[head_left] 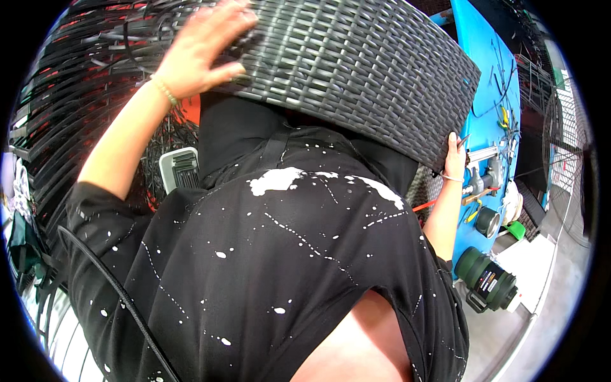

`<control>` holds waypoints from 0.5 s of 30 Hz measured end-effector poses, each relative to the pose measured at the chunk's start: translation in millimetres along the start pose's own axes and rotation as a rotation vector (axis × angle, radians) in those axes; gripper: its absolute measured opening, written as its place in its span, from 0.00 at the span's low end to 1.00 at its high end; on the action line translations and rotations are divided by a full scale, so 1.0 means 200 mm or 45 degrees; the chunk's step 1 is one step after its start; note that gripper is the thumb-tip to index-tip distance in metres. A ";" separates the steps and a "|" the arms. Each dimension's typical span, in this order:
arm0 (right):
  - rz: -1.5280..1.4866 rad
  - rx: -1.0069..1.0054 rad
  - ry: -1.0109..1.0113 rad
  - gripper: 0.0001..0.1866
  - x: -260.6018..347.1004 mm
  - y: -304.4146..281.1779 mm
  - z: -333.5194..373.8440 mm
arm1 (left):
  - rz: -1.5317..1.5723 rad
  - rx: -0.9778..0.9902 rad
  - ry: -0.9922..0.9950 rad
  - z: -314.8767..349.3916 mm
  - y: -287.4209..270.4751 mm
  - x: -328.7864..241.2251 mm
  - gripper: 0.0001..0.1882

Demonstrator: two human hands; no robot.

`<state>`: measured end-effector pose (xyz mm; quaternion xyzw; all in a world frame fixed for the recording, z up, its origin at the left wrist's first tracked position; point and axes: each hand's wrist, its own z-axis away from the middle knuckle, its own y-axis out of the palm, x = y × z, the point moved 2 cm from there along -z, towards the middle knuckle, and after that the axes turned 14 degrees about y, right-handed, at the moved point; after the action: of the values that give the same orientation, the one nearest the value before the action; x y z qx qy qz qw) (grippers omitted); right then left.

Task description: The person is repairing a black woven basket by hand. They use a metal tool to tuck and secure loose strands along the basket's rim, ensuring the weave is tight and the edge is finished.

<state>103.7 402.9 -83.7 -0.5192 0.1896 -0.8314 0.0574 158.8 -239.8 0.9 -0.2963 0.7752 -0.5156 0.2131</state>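
Observation:
A dark grey woven rattan panel (356,70) lies tilted across my lap, its tight weave facing up. Over its left part is my left hand (207,48), fingers spread and slightly blurred, holding nothing; whether the palm touches the weave I cannot tell. Loose dark strips (76,95) fan out beyond that side. My right hand (454,158) grips the panel's lower right corner, thumb along the edge and the other fingers mostly hidden. A thin pointed reddish-brown piece (465,139) shows beside that thumb; I cannot make out whether it is held.
Along the right runs a blue worktable (474,32) with yellow-handled pliers (504,118), metal clamp-like hardware (484,172) and a round black container (488,222). A dark green canister (487,280) stands near its close end. At left, a grey-rimmed bin (167,169) sits beside my leg.

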 end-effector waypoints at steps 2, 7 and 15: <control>0.025 0.026 0.052 0.33 -0.01 -0.01 -0.02 | -0.188 -0.390 -0.122 0.01 -0.07 -0.02 0.37; -0.003 0.068 0.016 0.38 -0.01 0.01 -0.03 | -0.009 0.010 -0.196 0.06 0.07 -0.13 0.43; 0.126 -0.057 0.021 0.41 -0.05 -0.03 -0.05 | 0.304 0.244 -0.096 0.00 0.21 -0.43 0.47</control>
<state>100.0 414.1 -93.2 -0.5036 0.2339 -0.8272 0.0855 212.6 -169.2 -36.0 -0.1996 0.7436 -0.5468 0.3291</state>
